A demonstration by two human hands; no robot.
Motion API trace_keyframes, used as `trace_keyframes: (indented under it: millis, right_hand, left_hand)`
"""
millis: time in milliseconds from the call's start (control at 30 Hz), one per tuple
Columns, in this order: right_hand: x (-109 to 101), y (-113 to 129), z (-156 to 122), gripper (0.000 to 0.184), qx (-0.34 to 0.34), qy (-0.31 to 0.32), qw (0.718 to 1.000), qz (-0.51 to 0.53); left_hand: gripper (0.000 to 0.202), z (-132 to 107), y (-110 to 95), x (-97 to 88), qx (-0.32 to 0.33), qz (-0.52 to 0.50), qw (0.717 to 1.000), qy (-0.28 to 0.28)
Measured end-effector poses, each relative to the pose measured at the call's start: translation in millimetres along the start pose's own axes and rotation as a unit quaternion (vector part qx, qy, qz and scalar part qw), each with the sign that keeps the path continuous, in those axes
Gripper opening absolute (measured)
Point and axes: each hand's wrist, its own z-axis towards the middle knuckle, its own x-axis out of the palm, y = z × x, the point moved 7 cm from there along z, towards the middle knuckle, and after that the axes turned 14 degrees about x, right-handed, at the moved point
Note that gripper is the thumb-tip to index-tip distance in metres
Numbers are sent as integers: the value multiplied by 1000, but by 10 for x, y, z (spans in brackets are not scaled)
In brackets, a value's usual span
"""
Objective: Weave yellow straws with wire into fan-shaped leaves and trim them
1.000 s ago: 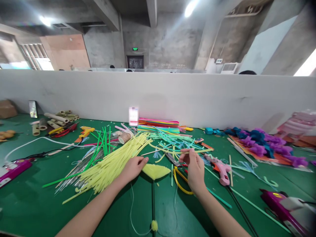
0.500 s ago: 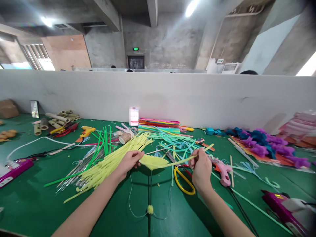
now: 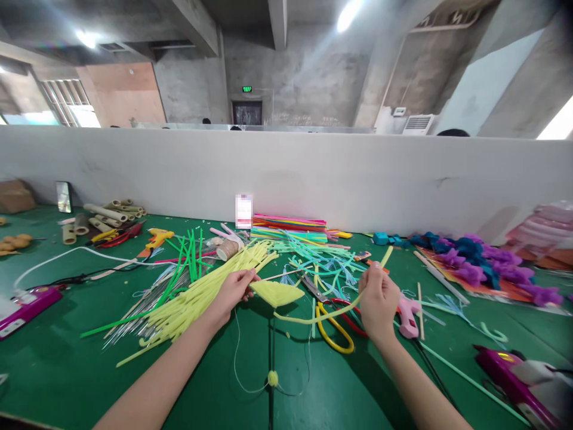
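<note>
Yellow fan-shaped piece (image 3: 275, 292) in the head view, near the middle, just above the green desk (image 3: 67, 370), pinched at its narrow left end by the left hand (image 3: 233, 292); grip narrow, thumb and fingertips closed on the piece. Well to the right of it, the right hand (image 3: 379, 298), grip closed on a long yellow strip (image 3: 322, 315) (a soft one, sagging in a curve), one end near the fan-shaped piece, the other poking up past the knuckles. Under the strip, flat on the desk, yellow-handled scissors (image 3: 331, 337); just beside the right hand, a pink glue gun (image 3: 407, 316). Left of the left hand, a loose heap of yellow strips (image 3: 192, 301) mixed with green ones. Below the fan-shaped piece, a dark stick (image 3: 271, 346) running towards the camera, a small yellow ball (image 3: 271, 377) on it, thin thread looped about. Farther back, a spool of twine (image 3: 226, 249), a stack of coloured strips (image 3: 289, 224), and purple and blue flowers (image 3: 474, 257) at the right.
</note>
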Motion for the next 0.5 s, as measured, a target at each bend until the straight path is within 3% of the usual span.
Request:
trace_keyframes:
  millis: [133, 333, 400, 500]
  right_hand:
    - [-45, 25, 49, 48, -8, -6, 999, 40]
    - [-4, -6, 25, 50, -2, 8, 1000, -30]
    - [94, -73, -11, 50, 21, 52, 997, -53]
    - [271, -193, -78, 49, 48, 135, 982, -125]
  left_hand:
    - [48, 9, 1, 2, -1, 10, 1000, 7]
    - [40, 40, 11, 38, 40, 81, 994, 58]
    - [34, 42, -41, 72, 104, 181, 974, 90]
    - [24, -11, -174, 145, 212, 322, 913, 136]
